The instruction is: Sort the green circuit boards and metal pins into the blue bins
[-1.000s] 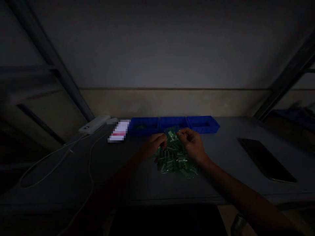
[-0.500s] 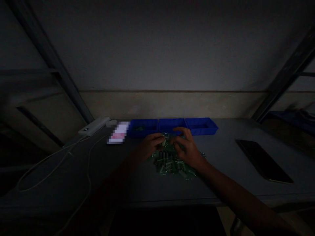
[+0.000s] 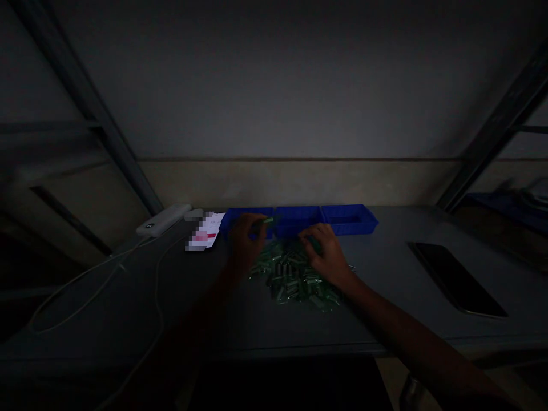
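My left hand [image 3: 247,242] is raised in front of the left blue bin, pinching a small green packet [image 3: 268,220] between thumb and fingertips. My right hand [image 3: 329,256] hovers over the right side of a pile of small green clear-wrapped packets [image 3: 295,282]. Its fingers are curled and the thumb comes close to them. A bit of green shows inside the curl, but what it is remains too dark to make out. Behind the hands stand the left blue bin [image 3: 229,216], the middle blue bin [image 3: 297,213] and the right blue bin [image 3: 350,220], side by side.
A lit phone [image 3: 208,231], partly pixelated, lies left of the bins. Beside it is a white power bank [image 3: 165,220] with a white cable [image 3: 156,285] trailing to the table's front. At right lies a dark tablet [image 3: 458,279]. The wall [image 3: 299,182] rises behind the grey table [image 3: 385,308].
My left hand has moved left and up, away from my right hand, carrying a green packet towards the left bin. My right hand has stayed over the pile, its fingers now more closed.
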A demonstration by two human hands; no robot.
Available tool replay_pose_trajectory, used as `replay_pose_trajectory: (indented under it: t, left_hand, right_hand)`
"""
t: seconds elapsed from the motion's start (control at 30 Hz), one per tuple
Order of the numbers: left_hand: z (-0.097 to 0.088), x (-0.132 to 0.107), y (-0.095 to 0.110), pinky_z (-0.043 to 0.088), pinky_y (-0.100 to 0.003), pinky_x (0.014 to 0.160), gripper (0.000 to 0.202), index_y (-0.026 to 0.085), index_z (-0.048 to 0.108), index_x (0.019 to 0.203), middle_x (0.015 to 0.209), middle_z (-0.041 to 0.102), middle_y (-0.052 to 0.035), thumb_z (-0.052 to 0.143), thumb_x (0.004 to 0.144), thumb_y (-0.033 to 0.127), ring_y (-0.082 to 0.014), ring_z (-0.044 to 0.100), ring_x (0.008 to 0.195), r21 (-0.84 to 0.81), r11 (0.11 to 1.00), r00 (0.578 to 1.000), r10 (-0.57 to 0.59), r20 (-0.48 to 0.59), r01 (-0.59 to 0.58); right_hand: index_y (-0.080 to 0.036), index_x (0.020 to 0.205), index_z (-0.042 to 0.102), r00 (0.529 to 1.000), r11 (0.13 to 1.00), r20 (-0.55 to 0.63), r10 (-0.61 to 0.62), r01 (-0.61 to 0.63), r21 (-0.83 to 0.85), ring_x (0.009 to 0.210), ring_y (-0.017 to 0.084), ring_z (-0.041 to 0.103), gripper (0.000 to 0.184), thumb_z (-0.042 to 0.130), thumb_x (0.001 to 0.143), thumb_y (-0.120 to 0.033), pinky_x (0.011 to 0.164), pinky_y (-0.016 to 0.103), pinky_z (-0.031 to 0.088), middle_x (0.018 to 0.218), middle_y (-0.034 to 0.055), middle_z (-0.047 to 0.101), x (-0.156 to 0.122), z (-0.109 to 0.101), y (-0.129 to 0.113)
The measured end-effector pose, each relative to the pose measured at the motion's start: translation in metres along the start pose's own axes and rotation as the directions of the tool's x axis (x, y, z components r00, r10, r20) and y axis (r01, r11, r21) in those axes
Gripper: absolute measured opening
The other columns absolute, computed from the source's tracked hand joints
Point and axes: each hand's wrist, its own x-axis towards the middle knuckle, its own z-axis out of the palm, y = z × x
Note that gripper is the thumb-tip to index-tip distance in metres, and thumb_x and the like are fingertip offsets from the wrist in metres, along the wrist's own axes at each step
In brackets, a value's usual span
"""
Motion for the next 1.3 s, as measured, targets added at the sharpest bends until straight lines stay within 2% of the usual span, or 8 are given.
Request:
replay_pose_trajectory:
  t: [0.1,0.33,0.47,0.57,0.67,0.8,1.1,1.3]
  left_hand:
    - [-0.006,0.007,-0.017,0.049,-0.032,0.077,0.012,0.02,0.058,0.089,0.09,0.06,-0.0052,0.05,0.081,0.021,-0.019,0.056,0.088,0.121,0.992,0.998,-0.03,-0.056,0.037]
    - [-0.005,0.009,-0.036,0.033,-0.05,0.096,0.031,0.016,0.057,0.109,0.118,0.05,-0.015,0.051,0.079,0.024,-0.033,0.042,0.114,0.43,0.896,0.99,-0.139,0.039,0.108]
    - [0.006,-0.004,-0.014,0.039,-0.039,0.093,0.029,0.016,0.057,0.108,0.107,0.056,-0.0111,0.042,0.083,0.019,-0.0246,0.051,0.105,0.205,0.979,0.975,-0.059,0.212,0.015]
    - [0.018,-0.017,0.003,0.043,-0.034,0.085,0.025,0.016,0.06,0.101,0.094,0.061,-0.0087,0.042,0.086,0.022,-0.0214,0.056,0.093,0.043,0.998,0.899,-0.055,0.435,0.04]
    - [0.027,-0.027,0.011,0.042,-0.036,0.087,0.027,0.016,0.061,0.102,0.098,0.062,-0.0101,0.051,0.082,0.031,-0.0246,0.055,0.096,0.056,0.997,0.835,-0.068,0.547,0.045]
    - [0.029,-0.028,0.01,0.038,-0.039,0.09,0.031,0.02,0.063,0.102,0.103,0.064,-0.0088,0.058,0.078,0.038,-0.0257,0.052,0.099,0.077,0.994,0.804,-0.108,0.584,0.077]
    - [0.03,-0.028,0.006,0.039,-0.037,0.088,0.018,0.022,0.064,0.092,0.096,0.066,-0.006,0.06,0.076,0.028,-0.0239,0.054,0.097,0.037,0.988,0.803,-0.143,0.579,0.149]
    - [0.029,-0.027,0.008,0.038,-0.037,0.089,0.014,0.02,0.065,0.086,0.094,0.066,-0.0066,0.057,0.077,0.026,-0.0235,0.053,0.097,-0.019,0.992,0.807,-0.093,0.583,0.128]
  right_hand:
    - [-0.018,0.083,0.061,1.0,1.0,0.024,-0.011,0.011,-0.008,0.083,0.02,0.053,0.012,0.049,0.084,-0.019,0.078,0.034,0.042,0.082,0.0054,0.062,0.0,0.0,-0.001]
    - [-0.017,0.084,0.063,0.981,0.96,0.178,0.072,-0.019,-0.281,0.085,0.021,0.053,0.017,0.048,0.086,-0.025,0.083,0.036,0.038,0.085,0.0077,0.065,0.004,-0.001,0.018]
    - [-0.017,0.088,0.065,0.968,0.919,0.192,0.163,-0.078,-0.388,0.086,0.022,0.054,0.018,0.05,0.085,-0.028,0.081,0.035,0.038,0.089,0.0095,0.065,0.004,0.001,0.03]
    - [-0.016,0.09,0.065,0.96,0.915,0.207,0.189,-0.096,-0.392,0.088,0.021,0.054,0.02,0.051,0.085,-0.029,0.08,0.033,0.039,0.09,0.0096,0.063,0.002,0.004,0.033]
    - [-0.016,0.09,0.066,0.955,0.927,0.232,0.182,-0.089,-0.364,0.089,0.02,0.053,0.021,0.05,0.085,-0.03,0.082,0.033,0.039,0.09,0.0088,0.062,0.001,0.006,0.033]
    - [-0.017,0.087,0.066,0.964,0.944,0.231,0.135,-0.054,-0.325,0.089,0.02,0.053,0.019,0.051,0.084,-0.028,0.082,0.033,0.039,0.086,0.0074,0.061,0.0,0.008,0.031]
    - [-0.018,0.085,0.065,0.959,0.984,0.277,0.054,-0.004,-0.176,0.087,0.021,0.052,0.011,0.056,0.078,-0.02,0.083,0.037,0.039,0.082,0.0051,0.065,0.0,0.006,0.024]
    - [-0.021,0.1,0.061,0.943,0.997,0.332,-0.036,0.056,-0.053,0.093,0.02,0.049,0.036,0.052,0.071,-0.002,0.083,0.036,0.041,0.083,0.0033,0.062,-0.003,0.006,0.017]
